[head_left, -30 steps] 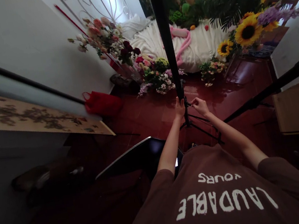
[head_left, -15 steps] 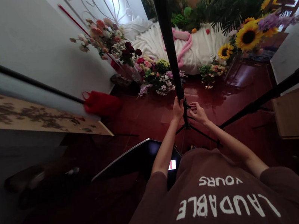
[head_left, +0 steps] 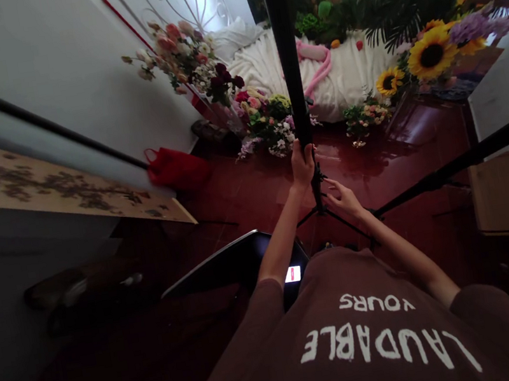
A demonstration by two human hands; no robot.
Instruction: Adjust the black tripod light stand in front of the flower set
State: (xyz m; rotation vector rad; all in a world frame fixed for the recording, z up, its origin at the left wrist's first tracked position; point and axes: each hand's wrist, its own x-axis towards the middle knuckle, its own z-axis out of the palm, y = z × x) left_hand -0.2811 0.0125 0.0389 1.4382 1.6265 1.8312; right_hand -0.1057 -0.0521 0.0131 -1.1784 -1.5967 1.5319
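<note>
One black pole [head_left: 289, 50]: left hand [head_left: 302, 167] around, right hand [head_left: 347, 199] beside.

The left forearm [head_left: 281, 234] slants from near left to the middle; the right forearm [head_left: 403, 248] comes there from near right. The left hand [head_left: 303, 166] is the farther one, its fingers curled in a grip, thumb upward. The right hand [head_left: 345, 199] has its fingers loosely apart, pointing toward the left.
</note>
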